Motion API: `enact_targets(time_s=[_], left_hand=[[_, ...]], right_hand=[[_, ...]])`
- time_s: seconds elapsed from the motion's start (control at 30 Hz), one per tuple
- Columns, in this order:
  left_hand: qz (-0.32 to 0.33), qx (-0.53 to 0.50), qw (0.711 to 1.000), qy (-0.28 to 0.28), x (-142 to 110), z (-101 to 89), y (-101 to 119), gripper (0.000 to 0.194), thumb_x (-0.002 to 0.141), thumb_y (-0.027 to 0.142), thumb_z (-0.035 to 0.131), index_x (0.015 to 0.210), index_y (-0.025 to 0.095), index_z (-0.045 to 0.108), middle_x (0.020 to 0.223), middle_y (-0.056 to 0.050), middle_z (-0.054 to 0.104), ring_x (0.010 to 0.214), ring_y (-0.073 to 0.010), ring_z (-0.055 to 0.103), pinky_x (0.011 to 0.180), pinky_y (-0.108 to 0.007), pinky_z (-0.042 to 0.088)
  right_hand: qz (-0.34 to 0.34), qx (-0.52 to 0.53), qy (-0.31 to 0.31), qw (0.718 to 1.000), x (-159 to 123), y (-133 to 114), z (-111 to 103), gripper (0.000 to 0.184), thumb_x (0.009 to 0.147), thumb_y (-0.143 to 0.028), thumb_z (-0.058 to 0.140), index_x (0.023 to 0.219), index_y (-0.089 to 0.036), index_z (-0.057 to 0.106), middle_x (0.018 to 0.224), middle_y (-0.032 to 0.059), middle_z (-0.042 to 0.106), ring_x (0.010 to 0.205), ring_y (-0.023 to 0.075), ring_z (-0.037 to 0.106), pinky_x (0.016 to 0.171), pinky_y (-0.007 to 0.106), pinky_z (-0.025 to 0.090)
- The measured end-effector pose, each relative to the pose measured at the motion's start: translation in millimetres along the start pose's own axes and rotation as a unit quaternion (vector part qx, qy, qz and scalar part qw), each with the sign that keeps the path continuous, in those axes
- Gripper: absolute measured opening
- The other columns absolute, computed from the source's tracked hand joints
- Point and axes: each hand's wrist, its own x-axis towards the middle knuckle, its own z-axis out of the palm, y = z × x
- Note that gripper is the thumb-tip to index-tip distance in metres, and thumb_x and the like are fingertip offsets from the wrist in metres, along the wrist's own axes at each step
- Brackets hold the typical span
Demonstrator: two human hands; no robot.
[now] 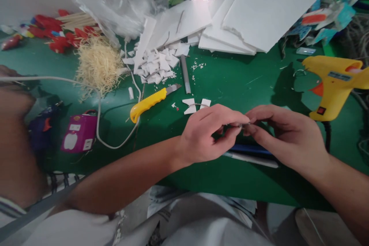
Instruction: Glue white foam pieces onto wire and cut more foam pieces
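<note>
My left hand (211,132) and my right hand (288,136) meet above the front of the green table (248,84), fingertips pinched together. Between them is a tiny thin greyish piece, mostly covered by the fingers, too small to name. Just beyond my left hand lie cut white foam pieces (189,106) joined by a thin cord. A yellow utility knife (150,104) with its blade out rests to the left, near a grey stick (185,73). Under my hands are a blue stick (253,149) and a white pen-like stick (256,160).
White foam boards (265,11) are stacked at the back, beside a heap of foam scraps (158,65). A yellow glue gun (331,84) stands on the right. Shredded straw (98,65), a purple box (79,132) and a white cable (115,147) lie left. Another person's arm (19,130) reaches in there.
</note>
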Motion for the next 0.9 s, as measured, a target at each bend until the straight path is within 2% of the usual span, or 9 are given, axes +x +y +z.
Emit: enact_targets(time_s=[0.13,0.23,0.37,0.47,0.67,0.9], left_hand=[[0.023,-0.023,0.999,-0.011,-0.6,-2.1,1.1,0.016,0.093,0.011,0.067,0.105,0.020,0.065,0.087,0.002,0.077,0.073,-0.0081,0.071,0.067,-0.018,0.060],[0.000,0.008,1.000,-0.002,0.4,-4.0,-1.3,0.016,0.092,0.013,0.070,0.105,0.021,0.066,0.094,-0.002,0.074,0.079,-0.0098,0.070,0.062,-0.018,0.058],[0.001,0.070,0.997,-0.028,1.7,-4.3,-7.7,0.014,0.093,0.019,0.071,0.106,0.020,0.067,0.102,-0.005,0.070,0.091,-0.0137,0.070,0.077,-0.026,0.061],[0.011,0.076,0.996,-0.037,1.4,-3.6,-10.2,0.010,0.095,0.018,0.070,0.104,0.019,0.067,0.102,-0.005,0.069,0.092,-0.0138,0.070,0.084,-0.028,0.060],[0.005,0.086,0.995,-0.048,0.9,-4.0,-9.5,0.003,0.096,0.018,0.067,0.098,0.020,0.066,0.102,-0.004,0.071,0.091,-0.0145,0.070,0.081,-0.029,0.058],[0.003,0.117,0.991,-0.071,1.0,-4.4,-9.5,0.005,0.095,0.017,0.067,0.098,0.019,0.068,0.104,-0.005,0.072,0.091,-0.0162,0.070,0.081,-0.031,0.057]], right_hand=[[0.027,-0.005,0.015,1.000,-1.2,0.3,-1.4,0.004,0.084,-0.028,0.070,0.081,-0.025,0.070,0.073,0.0005,0.075,0.063,0.0145,0.070,0.056,0.025,0.058],[0.034,0.003,0.020,0.999,-1.7,1.3,-1.4,0.005,0.083,-0.030,0.071,0.081,-0.025,0.071,0.074,0.0008,0.076,0.064,0.0149,0.070,0.057,0.025,0.059],[0.027,0.004,0.016,1.000,-1.6,1.4,-1.1,0.002,0.082,-0.024,0.071,0.082,-0.026,0.070,0.074,-0.0003,0.075,0.064,0.0140,0.069,0.058,0.025,0.059],[0.014,0.010,0.001,1.000,-1.0,1.4,-1.3,0.004,0.083,-0.023,0.070,0.082,-0.026,0.069,0.074,-0.0010,0.074,0.064,0.0134,0.069,0.059,0.024,0.058],[-0.004,0.010,-0.018,1.000,-1.0,3.3,-1.2,0.006,0.083,-0.021,0.069,0.084,-0.027,0.068,0.075,-0.0026,0.075,0.065,0.0127,0.071,0.062,0.023,0.059],[-0.025,-0.015,-0.019,0.999,-1.0,3.8,-1.6,0.008,0.085,-0.019,0.068,0.085,-0.027,0.067,0.078,-0.0025,0.076,0.068,0.0130,0.072,0.064,0.024,0.061]])
